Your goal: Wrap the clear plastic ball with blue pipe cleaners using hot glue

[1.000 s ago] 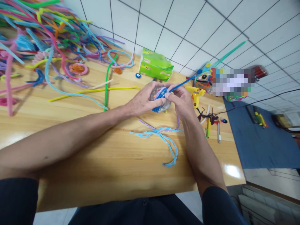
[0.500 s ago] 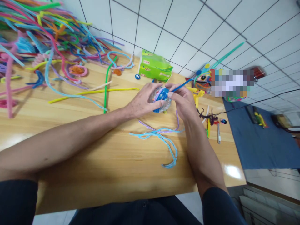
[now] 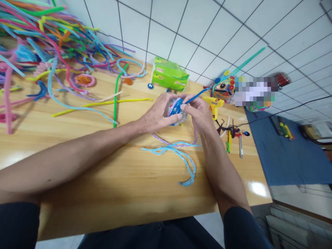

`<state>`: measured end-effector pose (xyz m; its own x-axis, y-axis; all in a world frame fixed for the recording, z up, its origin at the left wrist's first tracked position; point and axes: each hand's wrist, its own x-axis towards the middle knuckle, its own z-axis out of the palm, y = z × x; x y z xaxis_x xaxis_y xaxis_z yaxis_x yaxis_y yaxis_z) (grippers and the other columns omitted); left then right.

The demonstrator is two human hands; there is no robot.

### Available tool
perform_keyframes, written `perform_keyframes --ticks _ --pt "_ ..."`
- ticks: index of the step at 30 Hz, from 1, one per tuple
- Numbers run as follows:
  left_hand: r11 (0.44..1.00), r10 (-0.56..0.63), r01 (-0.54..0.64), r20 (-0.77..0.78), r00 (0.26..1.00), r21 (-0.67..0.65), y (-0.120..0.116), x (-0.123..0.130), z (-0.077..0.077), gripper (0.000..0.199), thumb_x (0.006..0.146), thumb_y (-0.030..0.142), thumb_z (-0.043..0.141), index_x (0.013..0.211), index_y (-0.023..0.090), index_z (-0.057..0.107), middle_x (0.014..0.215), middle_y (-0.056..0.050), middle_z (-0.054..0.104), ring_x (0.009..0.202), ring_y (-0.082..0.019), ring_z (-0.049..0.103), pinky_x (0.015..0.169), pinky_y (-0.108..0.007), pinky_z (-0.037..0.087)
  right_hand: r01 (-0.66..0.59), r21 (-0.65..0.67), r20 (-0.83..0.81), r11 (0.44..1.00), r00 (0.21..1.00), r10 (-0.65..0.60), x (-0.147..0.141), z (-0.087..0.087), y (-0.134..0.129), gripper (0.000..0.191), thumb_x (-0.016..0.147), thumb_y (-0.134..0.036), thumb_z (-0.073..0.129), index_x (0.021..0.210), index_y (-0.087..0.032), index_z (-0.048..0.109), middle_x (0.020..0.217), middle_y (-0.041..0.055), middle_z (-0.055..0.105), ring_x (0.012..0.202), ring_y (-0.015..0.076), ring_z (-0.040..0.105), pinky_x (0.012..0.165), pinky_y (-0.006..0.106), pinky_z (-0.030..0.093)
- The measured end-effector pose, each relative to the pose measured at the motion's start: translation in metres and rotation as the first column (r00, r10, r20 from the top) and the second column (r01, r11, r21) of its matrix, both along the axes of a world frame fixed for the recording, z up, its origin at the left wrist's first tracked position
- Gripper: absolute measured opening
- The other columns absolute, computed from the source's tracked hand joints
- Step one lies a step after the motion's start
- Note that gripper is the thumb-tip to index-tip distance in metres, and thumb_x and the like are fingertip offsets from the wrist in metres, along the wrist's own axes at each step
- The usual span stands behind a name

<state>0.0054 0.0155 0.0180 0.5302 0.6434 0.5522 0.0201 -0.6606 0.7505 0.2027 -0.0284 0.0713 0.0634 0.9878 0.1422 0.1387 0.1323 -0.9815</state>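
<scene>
My left hand (image 3: 161, 112) is wrapped round a clear rounded plastic piece with blue and purple pipe cleaners (image 3: 176, 108) lying across its side. Its thumb presses on the blue strands. At the right side of that piece, my right hand (image 3: 196, 110) pinches a blue pipe cleaner (image 3: 199, 94), whose free end sticks up to the right past the fingers. Palms hide much of the plastic piece, so its exact kind cannot be told. Below the hands, light blue pipe cleaners (image 3: 190, 162) and a purple pipe cleaner (image 3: 160, 139) lie loose on the wooden table (image 3: 124, 186).
A heap of colourful pipe cleaners (image 3: 59, 38) covers the back left. Behind my hands lies a green tissue pack (image 3: 169, 74). A yellow glue gun (image 3: 214, 105), a black cord (image 3: 280, 110) and a pen-like tool (image 3: 241, 147) are at the right. White tiled wall (image 3: 207, 31) stands behind.
The free end of the blue pipe cleaner now shows shorter and more bent beyond my right fingers. My right hand has shifted slightly left; my left hand keeps its grip. The view has moved a little.
</scene>
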Motion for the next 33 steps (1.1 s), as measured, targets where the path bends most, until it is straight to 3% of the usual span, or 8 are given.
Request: perform_keyframes --ticks 5,13,19,26,30,33 --pt "1.0 0.023 -0.022 -0.044 0.999 0.01 -0.001 0.002 0.005 0.059 0.101 0.046 0.067 0.152 0.02 0.055 0.154 -0.014 0.066 0.141 -0.031 0.063 0.123 -0.048 0.05 -0.022 -0.01 0.021 1.0 1.0 0.022 0.0 0.002 -0.001 0.028 0.07 -0.037 0.092 0.084 -0.026 0.07 0.117 0.0007 0.081 0.107 0.0233 0.073 0.098 0.04 0.061" --pt "0.998 0.03 -0.028 -0.04 0.999 0.049 -0.002 0.0 0.002 0.056 0.103 0.042 0.067 0.153 0.02 0.056 0.154 -0.013 0.066 0.141 -0.03 0.063 0.123 -0.047 0.05 -0.018 -0.023 0.025 1.0 1.0 0.018 0.008 0.001 0.002 0.019 0.075 -0.035 0.087 0.084 -0.026 0.073 0.113 0.0018 0.082 0.117 0.0262 0.073 0.109 0.043 0.056" --pt "0.992 0.044 -0.041 -0.02 0.999 0.118 0.0 0.0 -0.003 0.058 0.105 0.047 0.066 0.155 0.02 0.053 0.154 -0.015 0.064 0.143 -0.031 0.061 0.123 -0.048 0.05 -0.048 -0.017 0.051 0.999 0.998 0.049 0.008 0.005 0.001 0.018 0.076 -0.034 0.085 0.083 -0.025 0.071 0.116 0.0034 0.08 0.117 0.0263 0.073 0.103 0.042 0.059" --pt "0.987 -0.019 0.02 -0.005 1.0 0.162 0.004 -0.002 -0.005 0.06 0.107 0.051 0.065 0.158 0.022 0.051 0.155 -0.016 0.063 0.146 -0.032 0.058 0.126 -0.051 0.047 -0.06 0.0 0.048 0.998 0.997 0.06 0.007 0.002 0.001 0.026 0.074 -0.036 0.09 0.087 -0.025 0.07 0.118 0.0039 0.08 0.106 0.0244 0.075 0.097 0.042 0.062" --pt "0.995 -0.04 0.037 0.034 0.999 0.097 0.002 -0.001 -0.002 0.061 0.102 0.053 0.071 0.152 0.022 0.055 0.152 -0.016 0.065 0.143 -0.033 0.061 0.123 -0.051 0.049 -0.054 0.0 0.056 0.999 0.997 0.054 0.006 0.002 0.0 0.026 0.073 -0.035 0.09 0.087 -0.025 0.07 0.121 0.0039 0.08 0.108 0.0242 0.076 0.095 0.04 0.063" --pt "0.996 -0.041 0.045 0.049 0.998 -0.073 -0.001 -0.001 0.005 0.056 0.103 0.057 0.068 0.145 0.02 0.058 0.145 -0.015 0.068 0.132 -0.031 0.067 0.111 -0.045 0.056 -0.058 0.006 0.063 0.998 0.996 0.058 0.005 0.002 0.0 0.028 0.072 -0.036 0.09 0.087 -0.025 0.069 0.119 0.0031 0.08 0.106 0.0239 0.076 0.095 0.041 0.063"
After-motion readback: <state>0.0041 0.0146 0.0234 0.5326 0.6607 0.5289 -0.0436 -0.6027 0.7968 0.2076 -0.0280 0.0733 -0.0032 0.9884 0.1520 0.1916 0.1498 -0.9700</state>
